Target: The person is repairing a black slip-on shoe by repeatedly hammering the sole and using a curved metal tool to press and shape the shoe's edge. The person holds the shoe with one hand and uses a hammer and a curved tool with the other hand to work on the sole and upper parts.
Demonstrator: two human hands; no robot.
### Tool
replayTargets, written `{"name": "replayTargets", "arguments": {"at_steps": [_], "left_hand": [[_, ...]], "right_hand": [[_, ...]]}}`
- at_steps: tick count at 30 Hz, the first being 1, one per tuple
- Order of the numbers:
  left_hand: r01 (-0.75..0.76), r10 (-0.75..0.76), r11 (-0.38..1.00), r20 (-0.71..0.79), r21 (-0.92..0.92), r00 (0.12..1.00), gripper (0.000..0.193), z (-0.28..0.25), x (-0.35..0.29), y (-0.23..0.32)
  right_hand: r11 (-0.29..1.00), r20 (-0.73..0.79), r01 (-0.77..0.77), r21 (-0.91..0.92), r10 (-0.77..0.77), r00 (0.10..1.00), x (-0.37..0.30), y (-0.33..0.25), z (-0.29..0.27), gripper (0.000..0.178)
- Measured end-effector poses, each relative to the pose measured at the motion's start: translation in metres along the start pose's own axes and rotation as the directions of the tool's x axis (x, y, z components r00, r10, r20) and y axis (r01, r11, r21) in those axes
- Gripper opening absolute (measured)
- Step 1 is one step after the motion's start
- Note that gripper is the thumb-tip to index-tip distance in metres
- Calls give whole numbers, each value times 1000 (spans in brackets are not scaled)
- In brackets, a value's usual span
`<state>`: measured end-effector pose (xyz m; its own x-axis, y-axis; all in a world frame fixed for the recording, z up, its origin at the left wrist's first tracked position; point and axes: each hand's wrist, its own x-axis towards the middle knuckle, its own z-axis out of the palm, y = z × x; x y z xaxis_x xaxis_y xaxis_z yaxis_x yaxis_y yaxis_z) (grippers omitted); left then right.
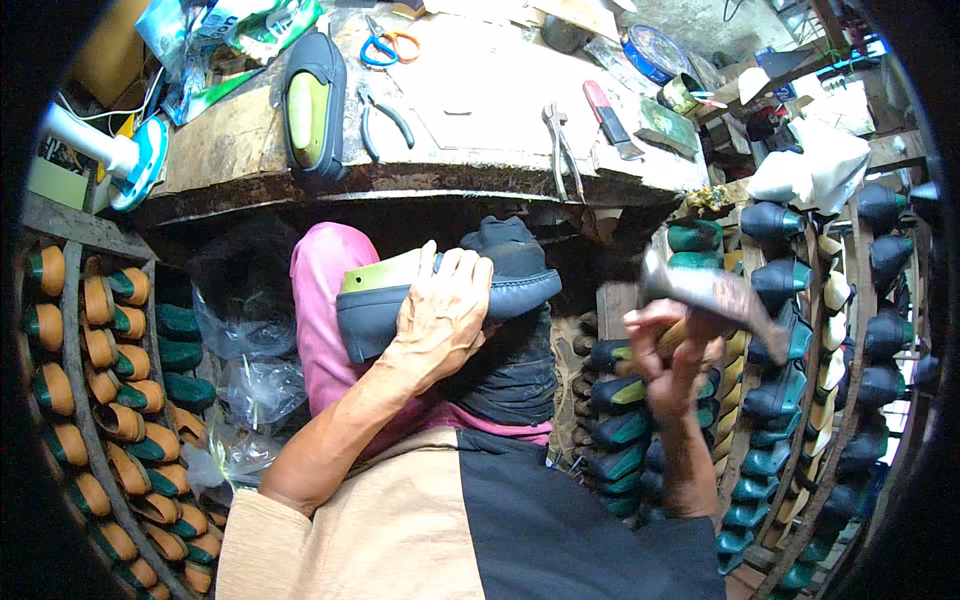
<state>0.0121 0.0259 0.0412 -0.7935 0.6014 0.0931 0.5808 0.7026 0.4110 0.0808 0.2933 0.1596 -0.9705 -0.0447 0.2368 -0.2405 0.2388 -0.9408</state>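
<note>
My left hand is closed over a dark blue-grey shoe, pressing it on its side across my lap. A green shoe last shows in the shoe's opening, and stitching runs along the edge at its right end. Dark cloth lies beneath it on my legs. Off to the right, my right hand grips a hammer, raised apart from the shoe. Motion blurs the hammer's metal head, and the fingers hide most of its handle.
On the bench ahead lie another shoe on a last, pliers, scissors, pincers and a red-handled knife. Racks of tan shoes stand left, racks of dark shoes right. Plastic bags sit beside my leg.
</note>
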Motion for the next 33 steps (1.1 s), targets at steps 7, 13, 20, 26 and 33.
{"name": "replayTargets", "arguments": {"at_steps": [7,13,20,26,33], "left_hand": [[11,-14,999,70,44,997,82,-4,3,1],[1,-2,1000,60,9,998,83,-9,-1,6],[-63,77,994,165,-85,983,89,-54,-39,31],[260,28,876,582,-406,813,116,-32,-7,-14],[259,65,839,563,-477,824,120,-3,-8,-29]], "right_hand": [[772,-22,-221,-596,260,965,3,20,-14,32],[807,128,-6,-590,101,987,-20,46,4,31],[853,-192,-342,-394,287,939,-78,75,-6,48],[787,-296,-616,31,596,746,-131,106,-5,54],[658,-175,-605,449,729,662,-151,102,-24,63]]}}
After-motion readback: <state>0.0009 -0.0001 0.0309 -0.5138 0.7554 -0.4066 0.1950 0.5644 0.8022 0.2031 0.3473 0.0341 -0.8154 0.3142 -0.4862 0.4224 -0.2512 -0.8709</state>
